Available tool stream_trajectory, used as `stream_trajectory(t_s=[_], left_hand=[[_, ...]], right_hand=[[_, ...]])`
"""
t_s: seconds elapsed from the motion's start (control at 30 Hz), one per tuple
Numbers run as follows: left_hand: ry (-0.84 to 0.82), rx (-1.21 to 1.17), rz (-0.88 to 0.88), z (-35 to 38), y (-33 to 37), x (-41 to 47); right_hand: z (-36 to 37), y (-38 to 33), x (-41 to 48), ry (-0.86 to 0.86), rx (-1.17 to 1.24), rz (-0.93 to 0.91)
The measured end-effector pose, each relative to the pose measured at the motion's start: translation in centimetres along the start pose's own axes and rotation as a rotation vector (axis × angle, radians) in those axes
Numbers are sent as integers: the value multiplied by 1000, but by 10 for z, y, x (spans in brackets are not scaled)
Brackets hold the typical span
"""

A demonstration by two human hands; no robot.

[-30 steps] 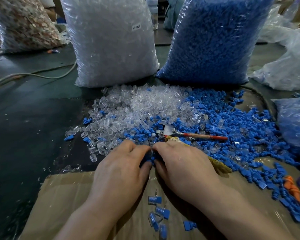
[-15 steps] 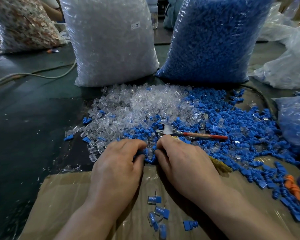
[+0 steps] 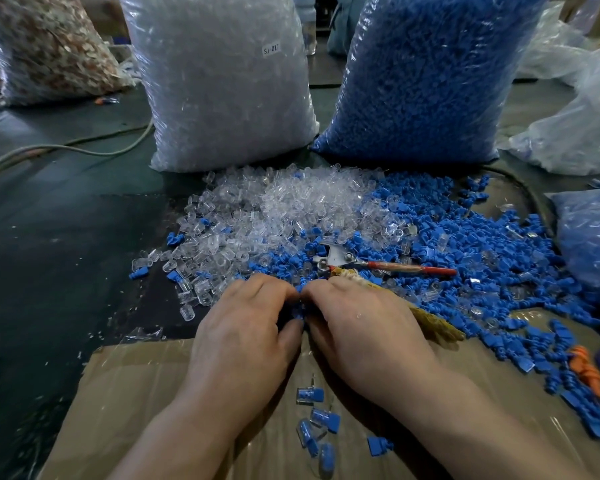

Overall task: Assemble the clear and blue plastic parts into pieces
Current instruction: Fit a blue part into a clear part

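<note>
Worktop (image 3: 66, 254): clear parts (image 3: 291, 202), blue parts (image 3: 482, 244) heaped.
Change: our left hand (image 3: 246, 337), right hand (image 3: 364, 330) closed tighter, pinching a blue part (image 3: 300, 311).
Meaning: we judge it seating.

The left sack (image 3: 222, 81) is standing beside the right sack (image 3: 423, 81) at the back. Loose parts (image 3: 291, 209) are lying before them, pliers (image 3: 340, 259) resting on top; finished pieces (image 3: 324, 419) are lying on the cardboard (image 3: 136, 393) nearest.

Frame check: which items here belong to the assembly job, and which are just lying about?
Job: left hand, right hand, loose clear parts, loose blue parts, clear-parts sack, blue-parts sack, assembled pieces on the cardboard.
Lying about: untouched red-handled tool, pale cable, sack of brownish scrap, orange item.
</note>
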State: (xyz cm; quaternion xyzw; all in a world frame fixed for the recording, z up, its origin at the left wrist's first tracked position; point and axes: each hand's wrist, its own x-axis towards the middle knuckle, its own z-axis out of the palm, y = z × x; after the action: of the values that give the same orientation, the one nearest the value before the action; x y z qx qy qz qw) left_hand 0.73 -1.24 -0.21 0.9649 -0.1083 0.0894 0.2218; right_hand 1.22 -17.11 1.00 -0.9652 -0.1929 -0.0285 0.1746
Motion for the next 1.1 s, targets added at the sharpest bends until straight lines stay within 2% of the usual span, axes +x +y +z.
stream_trajectory(t_s=[0.17, 0.3, 0.53, 0.7, 0.77, 0.87, 1.0, 1.1], left_hand=[[87, -49, -39, -1, 2, -1], [194, -235, -135, -3, 2, -3], [159, -573, -218, 2, 0, -1], [212, -949, -332, -3, -8, -2], [233, -1009, -391, -6, -10, -2], [210, -837, -430, -9, -13, -3], [155, -465, -324, -3, -12, -8], [124, -429, -276, -3, -9, -10]], right_hand=[[1, 2, -2, 80, 55, 39], [0, 3, -5, 131, 91, 56], [-4, -5, -7, 124, 184, 5], [-6, 2, -10, 115, -23, 26], [-6, 0, -12, 79, -116, 36], [-4, -5, -8, 4, -179, 35], [-3, -5, 1, -78, -176, 10], [-3, -2, 3, -82, -173, 25]])
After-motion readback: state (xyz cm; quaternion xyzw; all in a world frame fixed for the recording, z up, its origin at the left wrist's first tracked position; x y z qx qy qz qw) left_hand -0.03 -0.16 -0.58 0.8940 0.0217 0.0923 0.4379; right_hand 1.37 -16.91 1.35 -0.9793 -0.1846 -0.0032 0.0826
